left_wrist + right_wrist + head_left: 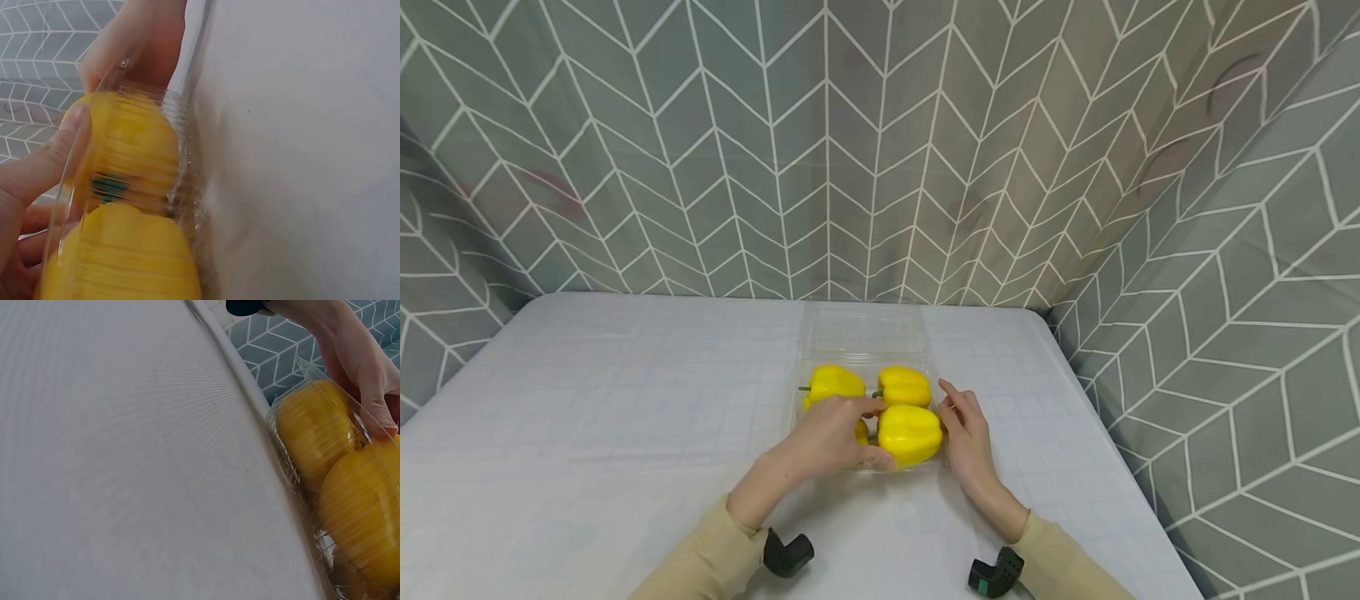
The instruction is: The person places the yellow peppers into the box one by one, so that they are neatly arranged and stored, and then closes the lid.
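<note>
Several yellow bell peppers sit in a clear plastic clamshell box [831,468], its lid [865,329] folded open to the back. With thumb and fingers spread round its left end, my left hand [831,437] holds the near right bell pepper [910,435]. Beneath that hand, the near left bell pepper [147,140] is mostly hidden in the head view. Behind lie the far left bell pepper [837,382] and the far right bell pepper [904,387]. My right hand [968,437] rests against the box's right side, fingers loosely bent; its contact is partly hidden.
The box stands on a white-covered table [625,433], near its back edge. A grey curtain [737,150] with white lines hangs behind and on both sides. Black wrist cameras sit on both sleeves.
</note>
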A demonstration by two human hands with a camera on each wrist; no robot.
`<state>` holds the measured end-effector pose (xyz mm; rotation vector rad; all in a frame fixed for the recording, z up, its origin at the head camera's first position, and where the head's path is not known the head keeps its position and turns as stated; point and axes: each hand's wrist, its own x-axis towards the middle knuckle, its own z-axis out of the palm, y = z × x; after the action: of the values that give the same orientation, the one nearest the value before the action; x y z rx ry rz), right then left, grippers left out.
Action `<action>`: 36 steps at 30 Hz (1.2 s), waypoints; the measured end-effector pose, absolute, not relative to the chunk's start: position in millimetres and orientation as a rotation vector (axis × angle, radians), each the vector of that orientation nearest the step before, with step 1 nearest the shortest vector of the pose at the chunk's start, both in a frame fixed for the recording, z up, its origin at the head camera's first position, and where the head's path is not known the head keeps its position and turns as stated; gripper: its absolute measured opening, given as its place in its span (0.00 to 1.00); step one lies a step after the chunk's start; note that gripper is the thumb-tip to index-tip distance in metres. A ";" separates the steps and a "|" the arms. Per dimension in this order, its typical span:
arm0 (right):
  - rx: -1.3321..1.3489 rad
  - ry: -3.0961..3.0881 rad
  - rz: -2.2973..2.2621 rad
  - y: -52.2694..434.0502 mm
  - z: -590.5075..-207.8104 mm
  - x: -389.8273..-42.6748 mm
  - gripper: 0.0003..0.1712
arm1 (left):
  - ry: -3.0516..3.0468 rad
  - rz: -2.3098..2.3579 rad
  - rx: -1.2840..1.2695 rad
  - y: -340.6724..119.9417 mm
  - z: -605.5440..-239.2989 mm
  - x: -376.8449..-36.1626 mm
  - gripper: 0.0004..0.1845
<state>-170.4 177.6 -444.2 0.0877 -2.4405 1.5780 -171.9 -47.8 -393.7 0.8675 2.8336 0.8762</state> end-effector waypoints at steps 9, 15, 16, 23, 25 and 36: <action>0.091 -2.436 1.594 178.6 -444.8 -170.5 0.22 | 2.755 0.999 0.864 -54.8 -389.4 -173.4 0.41; 0.087 -2.439 1.588 178.5 -444.0 -170.1 0.22 | 2.701 1.191 0.780 -65.8 -391.8 -179.4 0.35; 0.086 -2.440 1.588 178.4 -443.7 -170.1 0.22 | 2.687 1.232 0.761 -67.8 -392.1 -180.6 0.34; 0.084 -2.439 1.622 178.5 -442.3 -169.9 0.23 | 2.613 1.451 0.698 -81.2 -393.0 -188.8 0.26; 0.084 -2.440 1.625 178.7 -442.3 -169.9 0.23 | 2.600 1.488 0.692 -84.1 -393.3 -190.8 0.25; 0.092 -2.435 1.645 178.9 -441.7 -171.7 0.23 | 2.650 1.638 0.605 -102.0 -396.1 -201.0 0.22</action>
<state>-171.7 178.9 -441.7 0.0918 -2.4347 1.6446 -201.0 -102.0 -396.1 0.6054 2.6502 1.6378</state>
